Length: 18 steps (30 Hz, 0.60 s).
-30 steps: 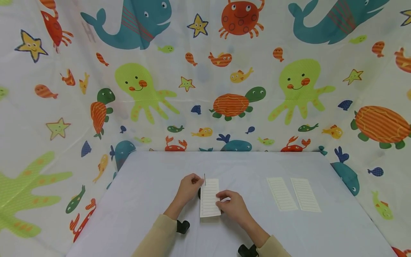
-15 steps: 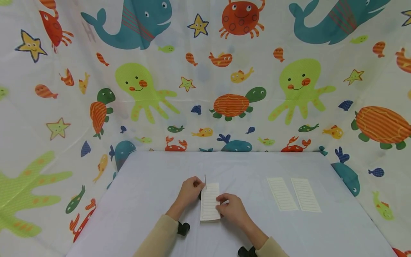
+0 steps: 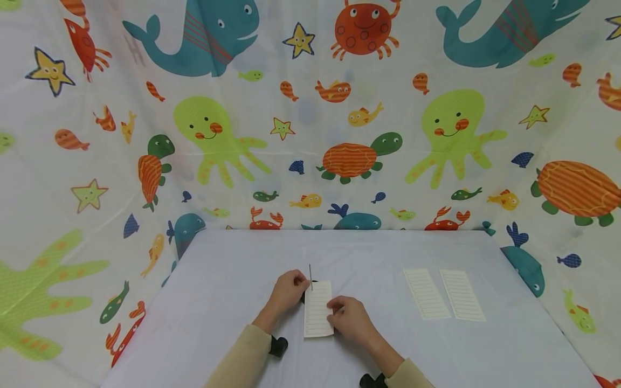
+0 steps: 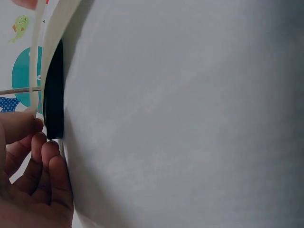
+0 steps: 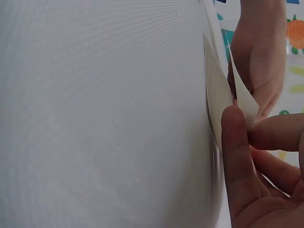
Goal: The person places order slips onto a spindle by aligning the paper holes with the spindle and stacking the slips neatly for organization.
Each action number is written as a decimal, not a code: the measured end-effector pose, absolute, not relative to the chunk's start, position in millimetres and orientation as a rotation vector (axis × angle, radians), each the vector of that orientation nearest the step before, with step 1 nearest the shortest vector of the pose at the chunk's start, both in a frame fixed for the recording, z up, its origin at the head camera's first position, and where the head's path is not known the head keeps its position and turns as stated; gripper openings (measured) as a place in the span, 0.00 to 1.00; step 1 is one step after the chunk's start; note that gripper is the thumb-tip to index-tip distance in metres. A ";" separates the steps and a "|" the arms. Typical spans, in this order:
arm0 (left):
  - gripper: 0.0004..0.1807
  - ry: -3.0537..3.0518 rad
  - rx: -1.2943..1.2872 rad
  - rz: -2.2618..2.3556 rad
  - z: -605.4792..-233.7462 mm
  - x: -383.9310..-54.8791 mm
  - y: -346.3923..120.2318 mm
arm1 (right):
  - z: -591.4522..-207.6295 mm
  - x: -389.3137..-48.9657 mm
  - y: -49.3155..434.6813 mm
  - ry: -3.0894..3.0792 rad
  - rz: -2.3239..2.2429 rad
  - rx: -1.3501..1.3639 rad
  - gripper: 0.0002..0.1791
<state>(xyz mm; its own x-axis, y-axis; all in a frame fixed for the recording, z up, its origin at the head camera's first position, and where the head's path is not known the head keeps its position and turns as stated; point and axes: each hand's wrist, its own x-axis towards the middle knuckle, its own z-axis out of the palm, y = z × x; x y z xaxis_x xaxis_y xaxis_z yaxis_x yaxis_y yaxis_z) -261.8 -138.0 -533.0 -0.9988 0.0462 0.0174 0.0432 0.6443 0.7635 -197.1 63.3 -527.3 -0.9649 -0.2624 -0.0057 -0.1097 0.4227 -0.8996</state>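
A lined paper sheet (image 3: 317, 312) is threaded on a thin upright metal spike (image 3: 311, 275) near its top left corner. The spike rises from a round black base (image 4: 54, 95), mostly hidden under the paper. My left hand (image 3: 288, 291) pinches the sheet's edge right beside the spike. My right hand (image 3: 353, 319) pinches the sheet's right edge between thumb and finger. In the right wrist view a second sheet (image 5: 218, 95) lies below the held one, nearer the tablecloth. From the left wrist, the spike pierces the upper sheet, which stands above the base.
Two more lined sheets, one (image 3: 427, 293) and another (image 3: 462, 295), lie side by side to the right on the white tablecloth (image 3: 233, 253). A sea-animal curtain (image 3: 310, 161) hangs behind the table. Black wrist mounts (image 3: 278, 347) sit at both sleeves.
Both hands have lowered the sheet along the spike, so more of the spike shows above the paper. The sheet below has become covered in the head view.
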 end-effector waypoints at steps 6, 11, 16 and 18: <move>0.04 2.877 0.105 1.278 -533.4 -261.3 -137.5 | -528.6 -197.1 63.9 2.537 -1.559 -0.367 0.13; 0.05 2.902 0.110 1.251 -533.1 -261.4 -135.5 | -529.0 -197.7 63.8 2.534 -1.544 -0.363 0.13; 0.06 2.942 0.139 1.204 -535.5 -262.5 -135.3 | -527.0 -199.0 63.9 2.546 -1.483 -0.357 0.13; 0.06 2.957 0.150 1.192 -536.7 -262.4 -135.6 | -526.3 -199.3 63.8 2.554 -1.457 -0.370 0.13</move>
<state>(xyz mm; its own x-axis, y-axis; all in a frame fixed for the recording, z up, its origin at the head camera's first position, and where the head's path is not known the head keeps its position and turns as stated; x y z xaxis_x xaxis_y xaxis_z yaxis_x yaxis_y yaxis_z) -262.4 -135.6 -536.7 -0.9943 0.0686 0.0811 0.1057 0.7168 0.6892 -199.3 63.8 -526.3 -0.9533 -0.3003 -0.0309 -0.1262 0.4893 -0.8630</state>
